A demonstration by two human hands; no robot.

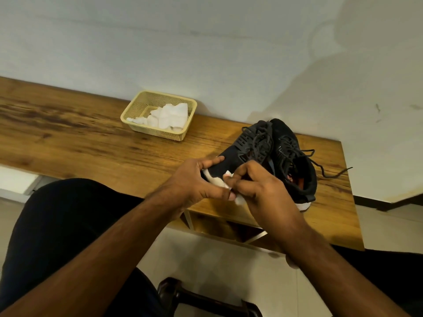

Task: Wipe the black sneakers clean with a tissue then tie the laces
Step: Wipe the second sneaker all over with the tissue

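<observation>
Two black sneakers lie on the wooden table near its right end. The nearer sneaker (242,154) is tipped toward me, and my left hand (194,181) grips its toe. My right hand (261,191) presses a crumpled white tissue (229,183) against the toe's white sole edge. The second sneaker (295,156) stands behind it, upright, with its loose laces (329,170) trailing to the right across the table.
A cream plastic basket (135,108) holding more white tissues (169,116) sits at the back by the wall. The wooden table (80,138) stretches far left. Its front edge is just below my hands. My dark-clothed knee (68,225) is at lower left.
</observation>
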